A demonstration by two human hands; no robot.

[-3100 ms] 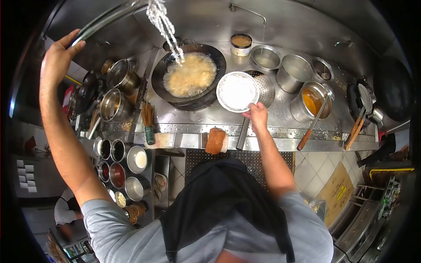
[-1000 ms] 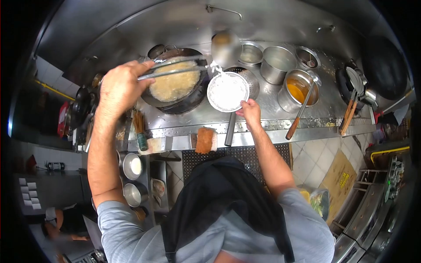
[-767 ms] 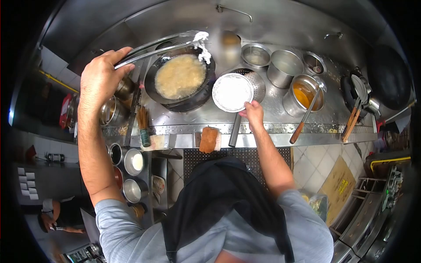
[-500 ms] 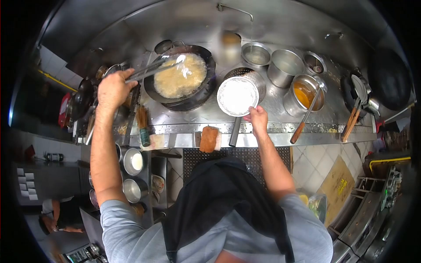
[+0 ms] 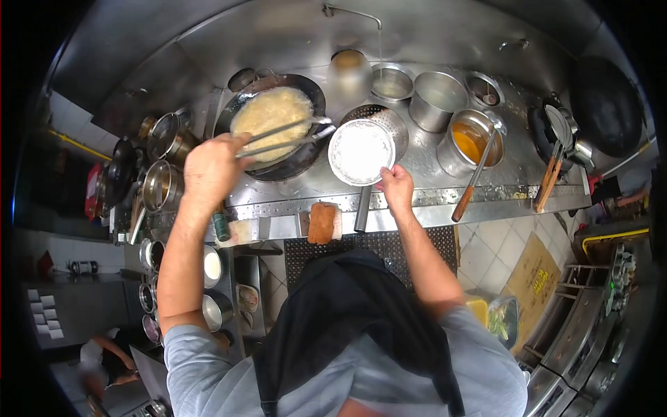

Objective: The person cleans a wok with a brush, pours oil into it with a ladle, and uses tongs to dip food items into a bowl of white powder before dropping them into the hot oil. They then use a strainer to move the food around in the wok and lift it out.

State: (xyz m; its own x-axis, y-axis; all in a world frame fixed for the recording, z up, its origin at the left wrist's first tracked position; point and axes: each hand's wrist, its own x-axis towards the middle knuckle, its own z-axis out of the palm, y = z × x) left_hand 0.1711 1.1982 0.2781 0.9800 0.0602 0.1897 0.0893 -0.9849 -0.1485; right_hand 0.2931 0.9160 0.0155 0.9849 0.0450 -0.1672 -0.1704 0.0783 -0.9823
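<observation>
My left hand [image 5: 214,169] is closed on metal tongs [image 5: 281,129], which reach across the wok; their tips stand just left of the white bowl's rim. Pale pieces bubble in oil inside the black wok [image 5: 306,158]. Between finger and thumb, my right hand [image 5: 396,189] pinches the edge of the bowl [image 5: 362,151], which holds white powder. Beneath and behind that bowl lies a perforated strainer [image 5: 394,125], its dark handle [image 5: 363,209] pointing toward me. No food shows clearly between the tong tips.
Several metal pots, one with orange liquid [image 5: 470,142] and a ladle [image 5: 475,175], stand at right. A thin stream runs from the tap [image 5: 353,14] into a bowl [image 5: 392,83]. A brown cloth [image 5: 322,223] lies on the front edge. Another person [image 5: 114,358] is at lower left.
The tongs, earlier over the oil with a white-coated piece, have moved right toward the bowl, and that piece no longer shows in them. My right hand still holds the bowl.
</observation>
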